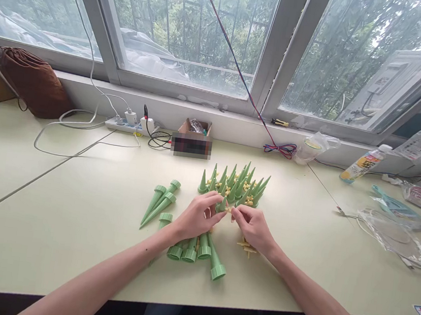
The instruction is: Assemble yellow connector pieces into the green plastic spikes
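My left hand (201,214) is closed around a green plastic plant watering spike (222,205), its tip pointing up. Between the fingertips of my right hand (251,225) is a small yellow valve (228,209), which meets the side of that spike. Behind my hands, several green spikes (232,193) with yellow valves stand upright in a cluster. Loose green spikes (217,271) lie below my left hand, partly hidden by it, and several more green spikes (161,201) lie to its left. Some yellow valves (248,247) rest on the table under my right hand.
A power strip (113,124) with cables and a small cardboard box (199,125) stand along the window wall. To the right are a bottle (363,165), a plastic bag (396,234) and a teal dustpan (399,209). A brown bag (33,82) sits at the far left.
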The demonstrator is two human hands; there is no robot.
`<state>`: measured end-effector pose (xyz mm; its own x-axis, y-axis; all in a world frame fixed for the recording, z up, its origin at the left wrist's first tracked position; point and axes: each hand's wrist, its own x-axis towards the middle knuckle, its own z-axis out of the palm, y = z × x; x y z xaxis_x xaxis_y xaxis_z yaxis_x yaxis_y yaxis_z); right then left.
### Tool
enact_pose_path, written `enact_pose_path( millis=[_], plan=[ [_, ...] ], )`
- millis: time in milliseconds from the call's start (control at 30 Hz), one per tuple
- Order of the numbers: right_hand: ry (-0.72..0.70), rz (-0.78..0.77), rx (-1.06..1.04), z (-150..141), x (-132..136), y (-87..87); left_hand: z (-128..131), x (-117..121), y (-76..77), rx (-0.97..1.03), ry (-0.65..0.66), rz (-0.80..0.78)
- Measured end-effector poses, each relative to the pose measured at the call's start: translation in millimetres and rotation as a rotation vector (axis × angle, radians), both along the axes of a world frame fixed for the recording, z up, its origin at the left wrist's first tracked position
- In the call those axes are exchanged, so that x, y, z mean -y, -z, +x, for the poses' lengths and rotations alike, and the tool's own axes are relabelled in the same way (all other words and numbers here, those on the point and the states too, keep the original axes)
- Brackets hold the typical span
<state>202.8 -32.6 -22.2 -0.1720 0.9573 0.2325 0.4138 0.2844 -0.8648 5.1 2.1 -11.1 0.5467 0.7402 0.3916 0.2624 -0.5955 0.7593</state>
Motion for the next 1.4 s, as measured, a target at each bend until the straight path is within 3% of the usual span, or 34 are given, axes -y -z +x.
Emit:
enact_pose_path(
  millis=[267, 567, 833, 1167, 1400],
  plan=[
    [0.155, 0.03, -0.066, 2, -2, 3.3, 0, -4, 6.4, -0.021, -0.069, -0.01],
    [0.122, 0.107, -0.009, 1, -2, 6.6, 0, -5, 10.7, -0.127, -0.099, 0.054],
    [0.084, 0.108, -0.002, 0, -1, 4.0, -3, -3, 3.1, -0.164, -0.115, 0.121],
    [-0.018, 0.182, 0.042, -3, 6, -1.2, -2, -2, 2.8, -0.119, -0.067, -0.018],
    [0.019, 0.25, 0.11, -3, 3, 1.1, -3, -1, 2.0, -0.103, -0.043, -0.009]
  ],
)
